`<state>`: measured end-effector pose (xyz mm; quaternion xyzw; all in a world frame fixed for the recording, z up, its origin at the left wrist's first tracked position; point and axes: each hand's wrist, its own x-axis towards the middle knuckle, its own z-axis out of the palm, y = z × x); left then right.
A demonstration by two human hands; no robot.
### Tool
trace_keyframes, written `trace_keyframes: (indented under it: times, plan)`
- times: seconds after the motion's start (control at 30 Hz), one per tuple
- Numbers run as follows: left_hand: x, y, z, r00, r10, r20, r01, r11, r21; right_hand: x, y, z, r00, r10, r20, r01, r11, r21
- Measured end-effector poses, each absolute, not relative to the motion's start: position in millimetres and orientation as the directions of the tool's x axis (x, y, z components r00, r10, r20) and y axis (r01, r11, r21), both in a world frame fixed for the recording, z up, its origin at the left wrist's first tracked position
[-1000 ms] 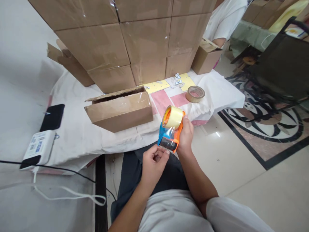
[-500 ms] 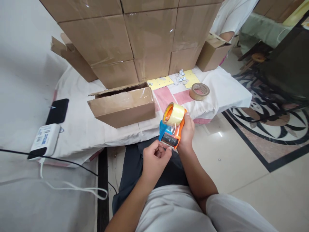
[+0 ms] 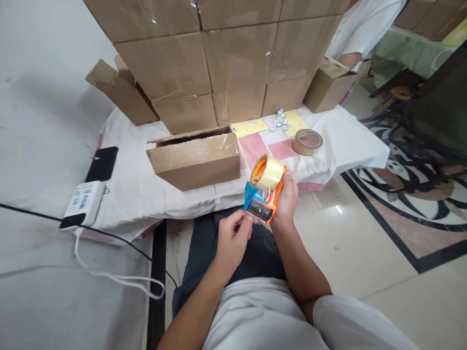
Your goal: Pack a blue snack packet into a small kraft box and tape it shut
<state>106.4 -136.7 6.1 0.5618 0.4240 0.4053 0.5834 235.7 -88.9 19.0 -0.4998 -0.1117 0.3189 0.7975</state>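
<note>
My right hand point(image 3: 286, 201) is wrapped round an orange and blue tape dispenser point(image 3: 261, 210) and holds it above my lap. A roll of yellowish clear tape point(image 3: 273, 174) sits in it. At the dispenser's toothed edge is my left hand point(image 3: 233, 238), thumb and forefinger pinched together; whatever lies between them is too small to make out. On the cloth-covered table beyond stands a cardboard box point(image 3: 199, 167) with its top partly open. A loose tape roll point(image 3: 307, 142) rests to the right of this box.
Stacked cardboard boxes point(image 3: 239, 68) rise at the back. An open box point(image 3: 126, 95) stands left, another point(image 3: 328, 85) right, beside a person's sleeve point(image 3: 365, 29). A black phone point(image 3: 102, 164) and white power strip point(image 3: 83, 205) lie at the table's left, with cables hanging down.
The view has shifted slightly, so the table and boxes appear further right. My left fingertips have moved toward the left end of the dispenser's toothed edge; my right hand keeps its hold.
</note>
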Motion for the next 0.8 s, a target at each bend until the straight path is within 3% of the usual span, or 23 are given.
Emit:
trace_keyframes:
  times: [0.23,0.47,0.63,0.8]
  plan:
    - [108.7,-138.8,1.4,0.249,0.965,-0.078,-0.051,0.094,0.994,233.7,-91.5,16.1,0.746,0.645,-0.169,-0.419,0.256,-0.871]
    - [104.1,-137.9,-0.9,0.345,0.939,0.013,-0.081,0.016,0.997,236.8,-91.6,17.2,0.767,0.613,-0.187,-0.423,0.266,-0.866]
    - [107.7,-137.8,1.3,0.354,0.935,0.022,0.033,-0.037,0.999,239.3,-91.2,13.5,0.778,0.606,-0.167,-0.403,0.278,-0.872]
    - [112.5,-139.6,0.6,0.322,0.947,0.019,0.036,-0.033,0.999,237.4,-91.2,13.9,0.758,0.624,-0.191,-0.436,0.267,-0.859]
